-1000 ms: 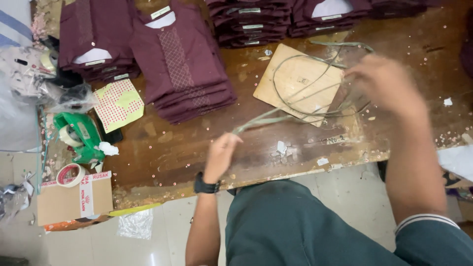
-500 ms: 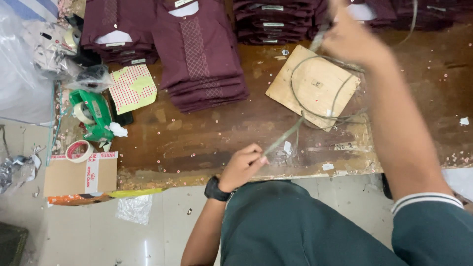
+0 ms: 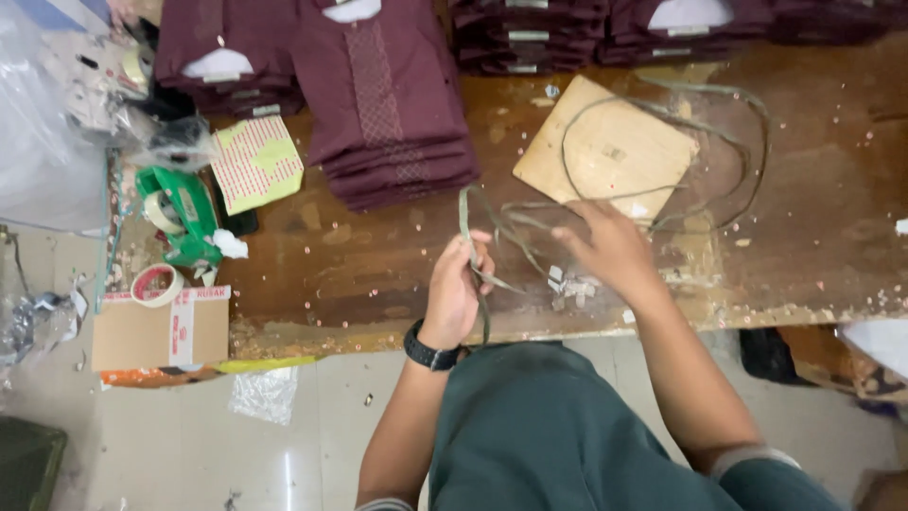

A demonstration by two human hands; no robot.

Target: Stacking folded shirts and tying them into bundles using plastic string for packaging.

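Observation:
My left hand (image 3: pixel 456 289) is closed around one end of a thin grey-green strap (image 3: pixel 662 109), near the front edge of the worn wooden table (image 3: pixel 813 237). My right hand (image 3: pixel 610 248) pinches the same strap a little to the right, just above the table. The rest of the strap loops back over a square piece of brown cardboard (image 3: pixel 605 147). A black watch (image 3: pixel 430 352) sits on my left wrist.
Stacks of folded maroon shirts (image 3: pixel 388 104) line the back of the table. A green tape dispenser (image 3: pixel 180 213) and a sheet of red-dotted stickers (image 3: pixel 255 163) lie at the left. A cardboard box (image 3: pixel 156 329) with a tape roll stands on the floor.
My right hand came down from high over the back of the table to the strap in front of me. My left hand stayed near the table's front edge, gripping the strap.

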